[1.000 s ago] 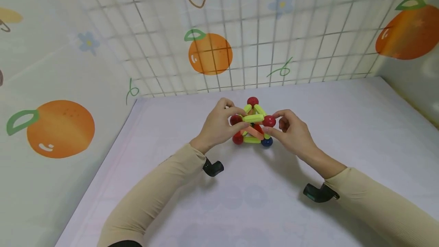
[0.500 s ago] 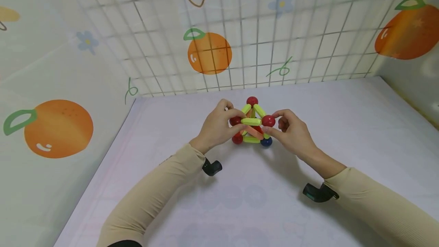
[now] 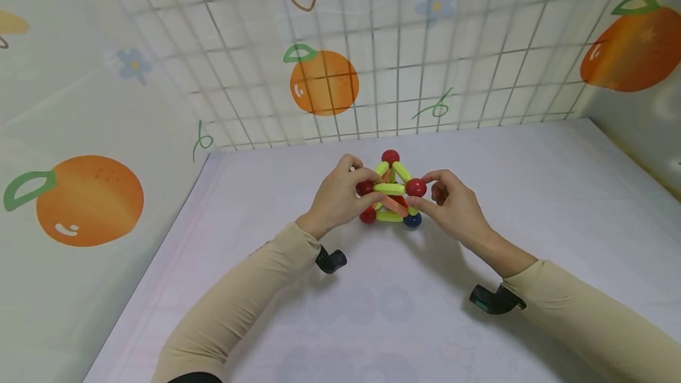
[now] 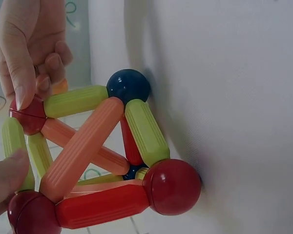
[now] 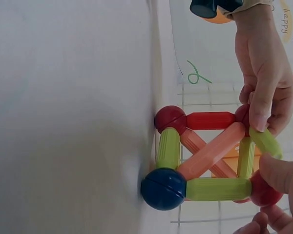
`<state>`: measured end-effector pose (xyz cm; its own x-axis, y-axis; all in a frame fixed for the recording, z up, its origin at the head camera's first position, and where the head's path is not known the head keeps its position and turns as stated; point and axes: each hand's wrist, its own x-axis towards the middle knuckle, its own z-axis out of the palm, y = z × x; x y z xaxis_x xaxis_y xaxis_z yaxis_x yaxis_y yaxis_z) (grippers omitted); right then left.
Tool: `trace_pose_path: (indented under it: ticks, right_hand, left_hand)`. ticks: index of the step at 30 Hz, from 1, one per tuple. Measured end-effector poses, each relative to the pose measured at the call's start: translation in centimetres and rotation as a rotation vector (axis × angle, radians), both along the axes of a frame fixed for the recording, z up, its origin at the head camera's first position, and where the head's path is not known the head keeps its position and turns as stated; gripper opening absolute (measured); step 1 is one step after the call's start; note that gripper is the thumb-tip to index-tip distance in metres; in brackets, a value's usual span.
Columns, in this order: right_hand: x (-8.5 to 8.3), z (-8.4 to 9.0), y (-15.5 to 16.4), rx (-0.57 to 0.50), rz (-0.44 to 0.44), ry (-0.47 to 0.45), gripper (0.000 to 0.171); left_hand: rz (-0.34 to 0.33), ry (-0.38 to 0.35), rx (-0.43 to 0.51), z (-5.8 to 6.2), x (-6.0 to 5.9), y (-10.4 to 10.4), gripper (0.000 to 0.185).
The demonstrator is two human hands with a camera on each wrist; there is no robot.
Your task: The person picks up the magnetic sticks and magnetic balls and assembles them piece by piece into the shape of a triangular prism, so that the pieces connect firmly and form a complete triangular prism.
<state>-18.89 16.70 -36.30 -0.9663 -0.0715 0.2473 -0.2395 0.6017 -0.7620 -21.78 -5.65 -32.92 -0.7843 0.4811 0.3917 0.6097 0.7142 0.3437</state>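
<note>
A frame of balls and ribbed magnetic building rods stands on the table, its blue ball [image 3: 412, 219] and red ball [image 3: 367, 215] at the lower front corners. Across the top front runs a yellow-green rod [image 3: 390, 189] between two upper red balls. My left hand [image 3: 335, 192] pinches this rod near its left end, beside the upper left red ball [image 4: 34, 214]. My right hand [image 3: 454, 204] holds the upper right red ball [image 3: 416, 187] between thumb and fingers. An orange rod [image 4: 83, 148] crosses the front face diagonally. A bright red rod [image 5: 211, 120] forms the left upright.
A pale cloth covers the table [image 3: 362, 324]. Behind it rises a white wire grid [image 3: 399, 75] under a sheer sheet printed with oranges. Another printed sheet [image 3: 96, 93] hangs at the left. Dark wrist cameras [image 3: 497, 299] sit at both sleeves.
The top front yellow-green rod has dropped slightly and now lies level between the two upper red balls, my left fingers moving down with it. My right hand has barely moved.
</note>
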Motion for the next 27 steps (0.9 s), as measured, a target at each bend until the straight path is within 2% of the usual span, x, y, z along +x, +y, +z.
trace_pose_path:
  ticks: [20, 27]
  right_hand:
    - [0.00, 0.05, -0.08, -0.003, -0.007, -0.016, 0.051]
    - [0.05, 0.06, -0.10, -0.003, -0.006, -0.013, 0.051]
  left_hand:
    - [0.083, 0.023, -0.064, 0.12, 0.07, 0.80, 0.025]
    - [0.087, 0.012, -0.065, -0.05, 0.01, 0.88, 0.025]
